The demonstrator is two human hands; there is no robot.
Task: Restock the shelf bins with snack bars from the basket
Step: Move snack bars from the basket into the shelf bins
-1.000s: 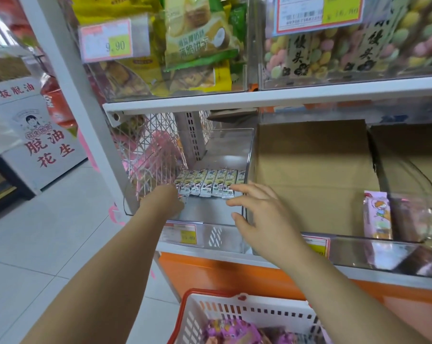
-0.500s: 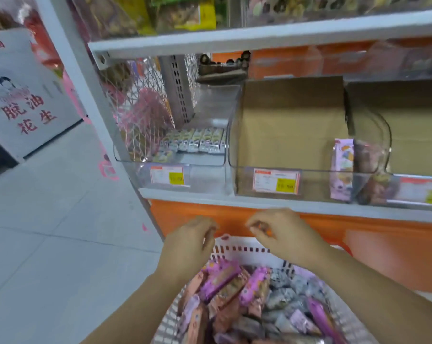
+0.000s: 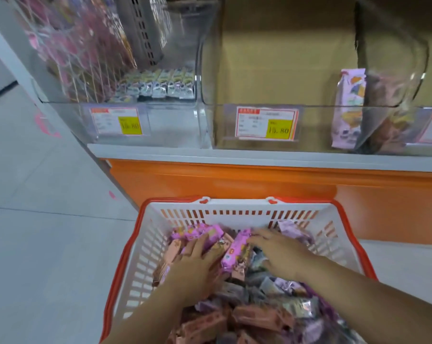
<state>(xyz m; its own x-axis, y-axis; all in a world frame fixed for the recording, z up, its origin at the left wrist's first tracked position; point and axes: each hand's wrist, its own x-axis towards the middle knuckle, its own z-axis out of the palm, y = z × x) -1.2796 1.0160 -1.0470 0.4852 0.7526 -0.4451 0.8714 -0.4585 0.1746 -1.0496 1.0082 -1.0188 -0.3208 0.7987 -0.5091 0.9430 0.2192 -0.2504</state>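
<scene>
Left bin (image 3: 145, 125): short row of bars at back, room in front.
Basket (image 3: 237, 207) below shelf, heaped with snack bars (image 3: 267, 316).
Left grip (image 3: 192, 264): fingers spread flat on pink wrappers, apart, nothing clamped.
Pink bar (image 3: 236, 252) lies between hands.
Right grip (image 3: 282, 254): fingers straight, tips touching that bar.
Likely handling: light, slick crinkly film, crushable inside. Take across mid-body, several side by side, not by sealed ends.
</scene>
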